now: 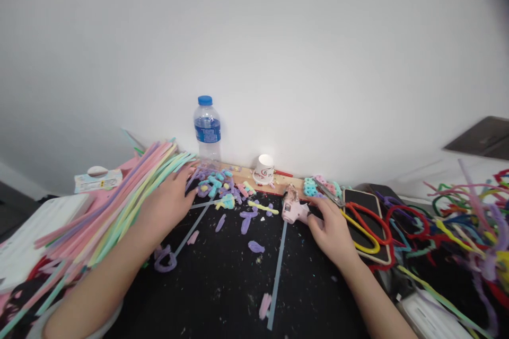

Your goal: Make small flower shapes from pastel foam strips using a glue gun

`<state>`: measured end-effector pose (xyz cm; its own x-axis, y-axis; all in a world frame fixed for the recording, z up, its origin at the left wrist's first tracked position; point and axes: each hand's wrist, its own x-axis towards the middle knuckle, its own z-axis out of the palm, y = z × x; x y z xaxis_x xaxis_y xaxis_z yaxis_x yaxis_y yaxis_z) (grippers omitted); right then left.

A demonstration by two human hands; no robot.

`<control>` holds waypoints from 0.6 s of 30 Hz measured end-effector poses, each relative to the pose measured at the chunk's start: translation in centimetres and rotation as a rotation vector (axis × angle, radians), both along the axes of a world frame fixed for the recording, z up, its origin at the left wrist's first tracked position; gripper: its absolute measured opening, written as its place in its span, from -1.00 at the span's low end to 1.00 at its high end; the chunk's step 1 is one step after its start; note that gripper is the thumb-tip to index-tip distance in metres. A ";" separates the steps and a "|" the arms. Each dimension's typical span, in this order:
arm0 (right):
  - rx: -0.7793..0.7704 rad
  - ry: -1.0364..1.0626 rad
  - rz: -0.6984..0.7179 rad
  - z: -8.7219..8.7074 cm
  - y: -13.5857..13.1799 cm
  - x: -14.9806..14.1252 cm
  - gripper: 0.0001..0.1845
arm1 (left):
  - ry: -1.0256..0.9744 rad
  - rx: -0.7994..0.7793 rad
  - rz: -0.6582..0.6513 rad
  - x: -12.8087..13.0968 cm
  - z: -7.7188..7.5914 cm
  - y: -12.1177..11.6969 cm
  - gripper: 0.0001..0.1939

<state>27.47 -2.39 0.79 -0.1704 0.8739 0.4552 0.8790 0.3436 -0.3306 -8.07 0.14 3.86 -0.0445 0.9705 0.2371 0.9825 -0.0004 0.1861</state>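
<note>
My right hand (332, 230) has its thumb and fingers around the handle of a pale pink glue gun (292, 211). Its nozzle end, brown and crusted, points to the wall, and a long translucent glue stick (278, 275) runs out of its back. My left hand (167, 205) rests with fingers apart beside a thick bundle of pastel pipe cleaners (107, 222). Just right of those fingers lies a heap of short cut pipe cleaner pieces (226, 188) in purple, blue, yellow and pink. Another glue stick (194, 229) slants below the heap, next to a purple loop (165, 262).
A water bottle (207, 130) and an upturned paper cup (264, 168) stand against the wall. Scissors with yellow and red handles (363, 233) lie over a phone-like slab (374, 206). Tangled pipe cleaners (449, 228) fill the right side. A white box (43, 238) sits left.
</note>
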 end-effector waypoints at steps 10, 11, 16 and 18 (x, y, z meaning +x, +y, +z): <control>0.003 0.030 0.011 0.3 0.0 -0.1 -0.66 | -0.014 -0.149 0.021 -1.0 -0.6 0.7 -0.88; 0.005 0.032 0.011 0.2 0.0 -0.1 -0.66 | -0.008 -0.146 0.027 -0.8 -0.3 0.6 -0.88; 0.063 0.057 0.002 -0.1 0.2 0.0 -0.68 | -0.001 -0.130 0.088 -0.3 0.6 0.2 -0.77; 0.077 0.064 0.004 -0.2 0.2 0.1 -0.69 | -0.023 -0.142 0.107 -0.2 0.7 0.2 -0.69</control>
